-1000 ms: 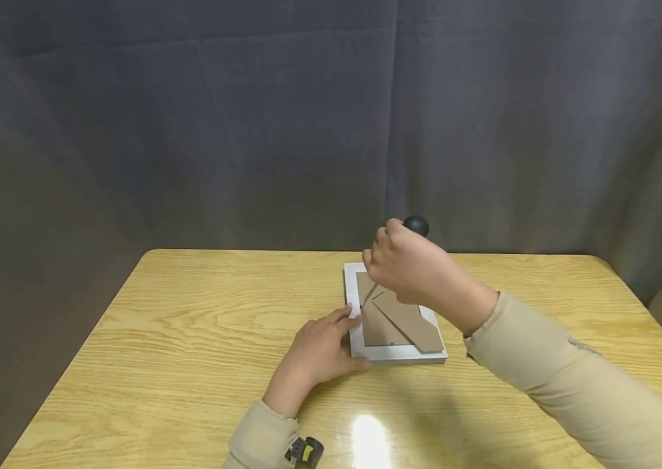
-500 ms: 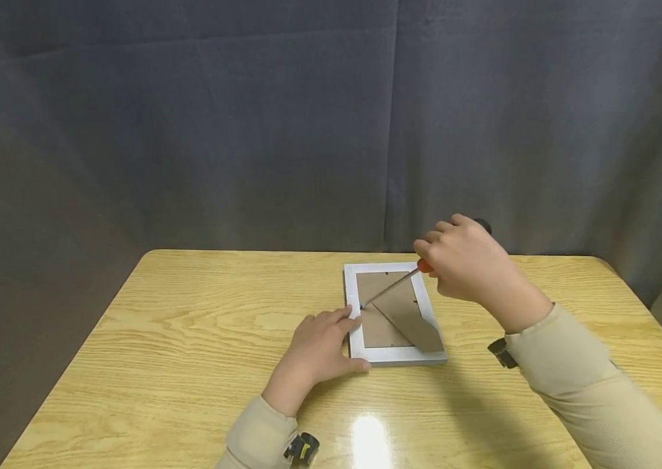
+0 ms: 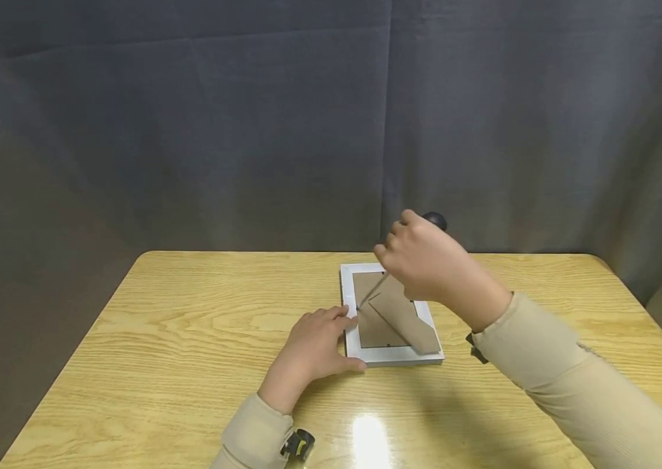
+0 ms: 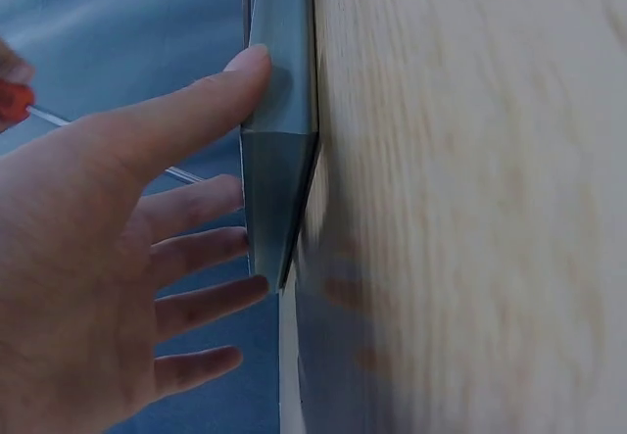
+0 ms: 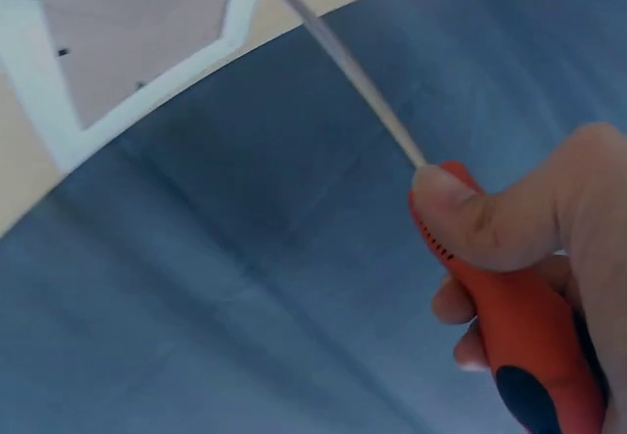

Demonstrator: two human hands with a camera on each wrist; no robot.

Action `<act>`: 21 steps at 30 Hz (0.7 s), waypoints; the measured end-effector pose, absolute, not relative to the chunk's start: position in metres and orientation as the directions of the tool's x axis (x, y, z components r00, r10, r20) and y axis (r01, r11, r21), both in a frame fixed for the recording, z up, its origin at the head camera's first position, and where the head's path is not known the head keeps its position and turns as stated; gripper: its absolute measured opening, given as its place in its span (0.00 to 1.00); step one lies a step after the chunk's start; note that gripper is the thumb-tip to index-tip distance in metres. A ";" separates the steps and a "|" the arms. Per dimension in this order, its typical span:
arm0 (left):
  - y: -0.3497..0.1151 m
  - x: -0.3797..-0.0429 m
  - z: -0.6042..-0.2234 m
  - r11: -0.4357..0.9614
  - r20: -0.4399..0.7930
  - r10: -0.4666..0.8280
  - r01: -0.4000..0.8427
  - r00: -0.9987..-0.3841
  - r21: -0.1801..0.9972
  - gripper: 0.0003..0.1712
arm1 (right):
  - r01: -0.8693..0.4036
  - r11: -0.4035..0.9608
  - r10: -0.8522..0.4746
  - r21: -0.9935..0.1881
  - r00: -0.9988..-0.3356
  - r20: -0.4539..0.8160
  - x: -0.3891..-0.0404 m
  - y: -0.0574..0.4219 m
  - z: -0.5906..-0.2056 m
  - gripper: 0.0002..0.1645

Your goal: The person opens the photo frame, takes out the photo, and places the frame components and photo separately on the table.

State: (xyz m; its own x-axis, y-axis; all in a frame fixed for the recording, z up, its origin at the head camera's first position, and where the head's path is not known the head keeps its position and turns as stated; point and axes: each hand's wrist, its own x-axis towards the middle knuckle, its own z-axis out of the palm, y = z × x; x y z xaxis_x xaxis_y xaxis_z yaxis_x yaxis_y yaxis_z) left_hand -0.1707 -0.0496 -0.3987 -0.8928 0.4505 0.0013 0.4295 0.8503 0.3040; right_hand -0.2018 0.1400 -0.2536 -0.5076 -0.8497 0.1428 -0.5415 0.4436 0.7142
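A picture frame (image 3: 392, 355) with a white rim and brown backing lies face down on the table. Its cardboard stand flap (image 3: 407, 319) slants across the back. My left hand (image 3: 313, 348) rests at the frame's near left corner, thumb on the near edge and fingers along the left side. In the left wrist view those fingers look fairly straight. My right hand (image 3: 424, 257) grips a screwdriver (image 5: 519, 326) with an orange and black handle, thumb along it. The metal shaft slants down to the left; its tip is at a small dark tab on the backing's left edge.
The wood-grain table (image 3: 190, 339) stretches out around the frame. A dark grey curtain (image 3: 248, 143) hangs behind the table's far edge. More small dark tabs (image 5: 64, 52) show along the backing's edge. A dark strap-mounted device (image 3: 298, 445) sits at the left wrist.
My right hand swung right, lowering the screwdriver's slant, then came back left and the shaft stands steeper. The tip stays at the left tab. My left hand and the frame hold nearly still.
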 end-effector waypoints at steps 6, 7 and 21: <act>-0.051 -0.171 -0.402 0.835 0.039 0.463 0.451 -0.885 0.316 0.44 | -0.467 0.296 -0.866 0.833 -0.499 0.027 -0.195 0.106 -0.246 0.19; -0.051 -0.171 -0.402 0.829 0.058 0.470 0.463 -0.881 0.315 0.44 | -0.456 0.278 -0.868 0.846 -0.497 0.017 -0.195 0.101 -0.246 0.18; -0.052 -0.166 -0.402 0.821 0.139 0.463 0.483 -0.875 0.303 0.42 | -0.372 0.191 -0.863 0.908 -0.505 -0.025 -0.189 0.076 -0.245 0.04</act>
